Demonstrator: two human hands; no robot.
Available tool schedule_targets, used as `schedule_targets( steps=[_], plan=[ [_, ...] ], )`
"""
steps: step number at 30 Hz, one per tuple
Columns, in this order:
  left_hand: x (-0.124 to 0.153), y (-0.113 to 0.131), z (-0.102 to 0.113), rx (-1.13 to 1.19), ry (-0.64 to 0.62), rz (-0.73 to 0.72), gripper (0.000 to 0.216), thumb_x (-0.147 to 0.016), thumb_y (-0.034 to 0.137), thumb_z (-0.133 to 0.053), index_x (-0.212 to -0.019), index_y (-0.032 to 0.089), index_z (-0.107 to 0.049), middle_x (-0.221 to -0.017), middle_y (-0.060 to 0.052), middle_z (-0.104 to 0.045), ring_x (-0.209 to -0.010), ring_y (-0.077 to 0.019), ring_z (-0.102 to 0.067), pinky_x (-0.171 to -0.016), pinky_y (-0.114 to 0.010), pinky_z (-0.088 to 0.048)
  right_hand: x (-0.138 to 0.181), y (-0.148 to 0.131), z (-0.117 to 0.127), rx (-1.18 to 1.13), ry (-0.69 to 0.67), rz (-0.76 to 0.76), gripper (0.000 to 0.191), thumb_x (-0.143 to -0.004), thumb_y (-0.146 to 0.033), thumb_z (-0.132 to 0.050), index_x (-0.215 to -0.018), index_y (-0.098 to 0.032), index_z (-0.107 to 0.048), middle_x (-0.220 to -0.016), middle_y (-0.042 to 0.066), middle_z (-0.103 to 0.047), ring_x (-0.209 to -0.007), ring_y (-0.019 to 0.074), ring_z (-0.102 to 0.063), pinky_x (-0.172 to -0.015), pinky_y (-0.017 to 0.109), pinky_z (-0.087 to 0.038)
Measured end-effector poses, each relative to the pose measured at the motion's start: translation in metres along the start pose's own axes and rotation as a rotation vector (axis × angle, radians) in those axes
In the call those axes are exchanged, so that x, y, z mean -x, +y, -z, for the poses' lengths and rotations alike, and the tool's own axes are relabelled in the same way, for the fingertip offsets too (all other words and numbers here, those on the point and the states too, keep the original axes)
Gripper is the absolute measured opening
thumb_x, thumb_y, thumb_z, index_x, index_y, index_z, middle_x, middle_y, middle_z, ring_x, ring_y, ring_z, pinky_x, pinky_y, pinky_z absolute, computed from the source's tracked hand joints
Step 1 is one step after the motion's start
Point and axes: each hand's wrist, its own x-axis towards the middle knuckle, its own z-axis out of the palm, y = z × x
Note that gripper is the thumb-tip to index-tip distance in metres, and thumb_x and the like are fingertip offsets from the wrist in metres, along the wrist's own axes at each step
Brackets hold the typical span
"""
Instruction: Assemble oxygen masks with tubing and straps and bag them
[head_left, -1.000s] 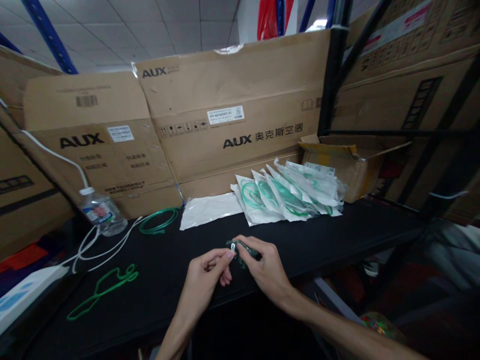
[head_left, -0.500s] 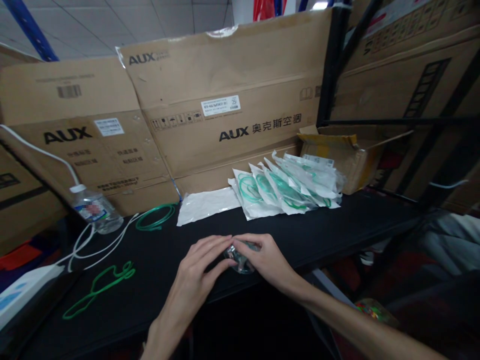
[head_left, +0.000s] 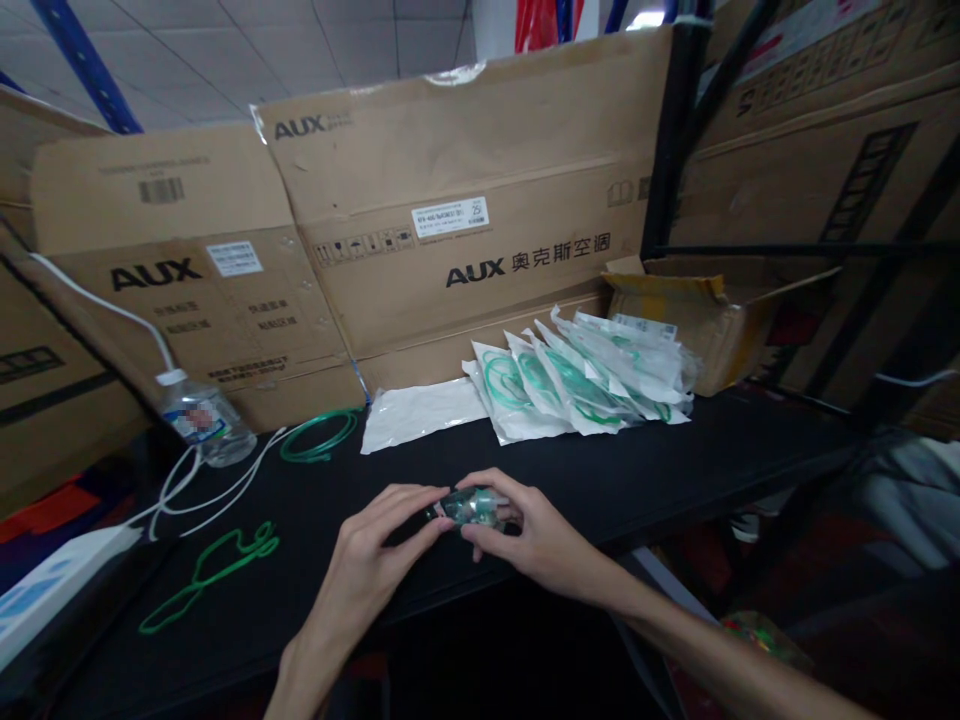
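Both hands meet over the front edge of the black table. Between them is a small clear, green-tinted plastic mask. My left hand pinches its left end with fingers nearly straight. My right hand curls round its right side from behind, thumb underneath. Much of the mask is hidden by the fingers. Behind the hands lies a flat white pouch, and to its right a fanned stack of sealed pouches with green tubing inside.
A coil of green tubing and a green elastic loop lie at left, near a water bottle, white cables and a white power strip. AUX cartons wall the back; an open box sits at right by black shelf posts.
The mask was lowered to the table half a second ago and is now lifted slightly again, turned sideways between both hands. The view shifted a little.
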Motion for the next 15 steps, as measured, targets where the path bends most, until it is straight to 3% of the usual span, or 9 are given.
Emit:
schedule_targets(
  steps=[7,10,15],
  plan=[
    [0.004,0.000,-0.001,-0.021,0.000,-0.020,0.030,-0.089,0.024,-0.073,-0.119,0.024,-0.073,-0.106,-0.005,-0.078,-0.095,-0.0198,-0.073,-0.083,-0.031,-0.062,0.001,0.001,-0.003,0.175,0.070,0.032,0.032,-0.088,-0.032,-0.071,-0.118,-0.024,-0.065,-0.087,0.000,-0.071,-0.072,0.0156,-0.068,-0.067,0.026,-0.052],
    [0.005,0.001,0.002,-0.037,0.009,0.075,0.026,-0.091,0.028,-0.070,-0.116,0.024,-0.073,-0.108,-0.006,-0.077,-0.098,-0.0209,-0.074,-0.086,-0.033,-0.061,0.002,-0.002,-0.003,0.272,0.093,0.058,0.032,-0.085,-0.029,-0.073,-0.116,-0.025,-0.067,-0.095,0.001,-0.072,-0.083,0.0174,-0.067,-0.074,0.026,-0.052],
    [0.017,-0.010,0.021,-0.119,0.019,0.287,0.021,-0.091,0.038,-0.069,-0.106,0.024,-0.073,-0.106,-0.005,-0.078,-0.098,-0.0224,-0.074,-0.090,-0.038,-0.060,0.002,-0.002,-0.003,0.299,0.117,0.023,0.034,-0.084,-0.032,-0.072,-0.117,-0.025,-0.067,-0.094,0.002,-0.073,-0.081,0.0187,-0.067,-0.075,0.028,-0.053]
  ],
)
